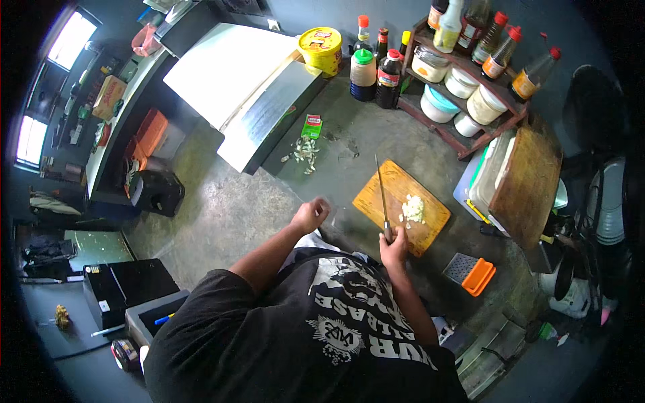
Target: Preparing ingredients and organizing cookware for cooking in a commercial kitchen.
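My right hand (394, 248) grips the dark handle of a kitchen knife (382, 189), whose long narrow blade points away from me over a wooden cutting board (426, 231). On that board, right of the blade, sits a small heap of chopped pale garlic (414, 209), with a few bits scattered around it. My left hand (310, 215) is off the board to its left, near the counter's front edge. Its fingers look curled and are blurred, and whether anything is between them I cannot tell. Papery garlic skins (306, 152) lie farther back on the counter, beside a green packet (312, 126).
Right of the board is a box grater (461, 267) with an orange part (478, 277). A wooden rack (438, 128) of jars and bottles stands at the back right, near a yellow tub (321, 53). A metal-edged white-topped unit (232, 65) bounds the left.
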Action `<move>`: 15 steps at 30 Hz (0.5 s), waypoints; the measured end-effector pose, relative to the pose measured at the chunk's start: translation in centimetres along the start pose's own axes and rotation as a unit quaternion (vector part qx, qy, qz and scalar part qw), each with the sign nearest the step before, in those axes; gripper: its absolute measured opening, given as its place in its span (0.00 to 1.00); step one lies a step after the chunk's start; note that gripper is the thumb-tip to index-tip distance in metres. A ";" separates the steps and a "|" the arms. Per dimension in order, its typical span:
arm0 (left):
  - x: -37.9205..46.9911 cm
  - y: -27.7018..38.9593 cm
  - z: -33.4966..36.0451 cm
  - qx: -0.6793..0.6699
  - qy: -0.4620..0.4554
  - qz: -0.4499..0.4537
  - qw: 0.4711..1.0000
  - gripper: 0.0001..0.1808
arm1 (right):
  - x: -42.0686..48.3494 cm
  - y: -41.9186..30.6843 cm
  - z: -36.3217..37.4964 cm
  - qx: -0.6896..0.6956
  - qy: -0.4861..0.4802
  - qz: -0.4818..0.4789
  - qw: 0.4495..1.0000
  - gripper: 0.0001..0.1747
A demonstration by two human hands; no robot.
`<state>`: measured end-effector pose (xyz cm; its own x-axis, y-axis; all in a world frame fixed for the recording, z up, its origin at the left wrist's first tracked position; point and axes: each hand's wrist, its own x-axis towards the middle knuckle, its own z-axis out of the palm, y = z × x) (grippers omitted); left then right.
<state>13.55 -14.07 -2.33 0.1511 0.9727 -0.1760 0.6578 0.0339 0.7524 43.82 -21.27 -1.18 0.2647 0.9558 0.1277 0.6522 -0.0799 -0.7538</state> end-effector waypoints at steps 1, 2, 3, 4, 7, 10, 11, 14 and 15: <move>0.6 1.9 -1.4 -0.026 -0.079 -0.035 0.996 0.17 | 1.0 -0.9 1.3 0.015 -0.010 0.048 0.999 0.18; 1.2 2.3 -1.9 0.010 -0.081 -0.005 0.997 0.19 | 1.9 -2.0 2.5 0.030 -0.019 0.096 0.995 0.19; 1.4 2.4 -2.7 0.047 -0.078 0.024 0.996 0.22 | 2.7 -3.3 3.5 0.049 -0.029 0.139 0.989 0.20; 1.9 1.7 -3.3 0.041 -0.069 0.049 0.996 0.25 | 3.4 -4.7 4.5 -0.038 -0.019 0.098 0.994 0.22; 3.4 -0.8 -4.3 -0.160 -0.025 0.113 0.980 0.25 | 5.2 -7.0 8.6 -0.002 -0.009 0.161 0.987 0.21; 5.7 -1.5 -9.6 -0.163 -0.209 0.031 0.964 0.21 | 5.6 -5.6 13.0 -0.020 0.057 0.127 0.990 0.20; 6.7 -2.3 -10.9 -0.170 -0.218 0.032 0.960 0.21 | 5.9 -5.7 14.0 0.022 0.074 0.121 0.990 0.19; 8.7 -5.3 -13.6 -0.058 -0.181 0.052 0.980 0.13 | 7.2 -6.3 16.3 -0.061 0.157 0.038 0.985 0.18; 9.0 -6.3 -14.2 -0.093 -0.169 0.093 0.977 0.10 | 7.8 -7.3 16.7 0.000 0.131 0.068 0.989 0.21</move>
<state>0.27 -2.24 0.35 0.5102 0.8362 -0.2014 0.4560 -0.0645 0.8876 29.32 -8.48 -5.43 0.5251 0.8300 0.1881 0.5978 -0.2024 -0.7757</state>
